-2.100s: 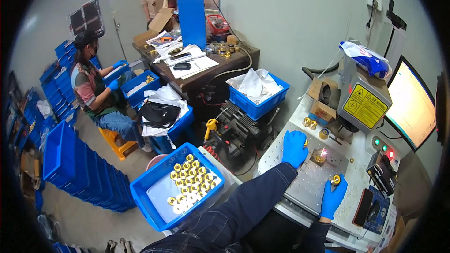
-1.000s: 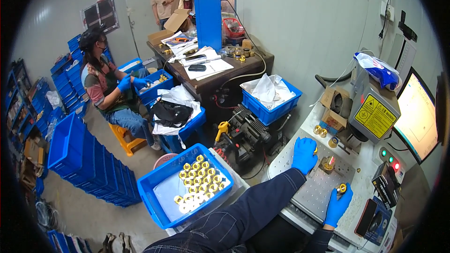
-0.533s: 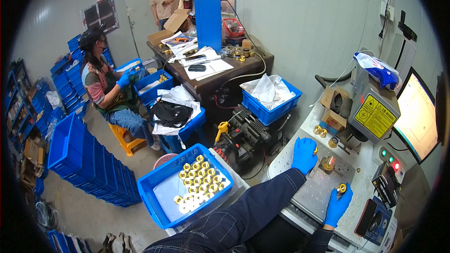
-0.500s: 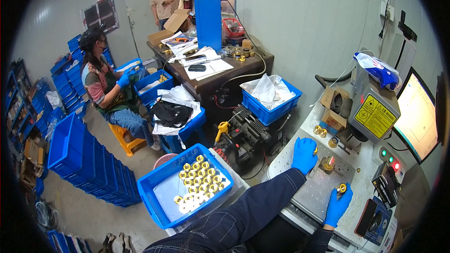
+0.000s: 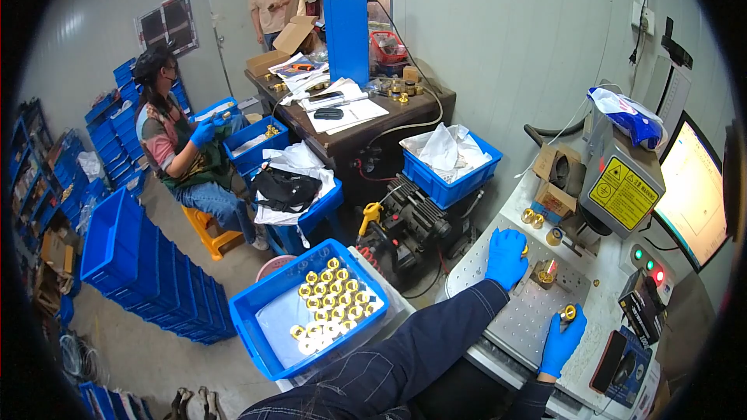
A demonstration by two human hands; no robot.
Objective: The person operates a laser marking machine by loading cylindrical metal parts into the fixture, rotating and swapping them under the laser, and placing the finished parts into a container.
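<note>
My left hand (image 5: 506, 258), in a blue glove, rests at the far side of the perforated metal plate (image 5: 498, 317), its fingers closed round a brass fitting (image 5: 525, 250) of which only a small gold bit shows. My right hand (image 5: 561, 346), gloved too, grips another round brass fitting (image 5: 569, 313) between thumb and fingers over the plate's right edge. Between both hands a brass fitting (image 5: 545, 278) sits in a small fixture on the plate, with a reddish glow on it. Several like fittings (image 5: 336, 295) stand in rows in the blue bin (image 5: 261, 346) to my left.
A laser marking head (image 5: 622, 187) with a yellow warning label hangs over the bench's far right, beside a lit monitor (image 5: 691, 194). A phone (image 5: 608, 362) lies right of my right hand. Stacked blue bins (image 5: 156, 280) stand left; a co-worker (image 5: 183, 140) sits beyond, another person (image 5: 270, 4) stands at the back.
</note>
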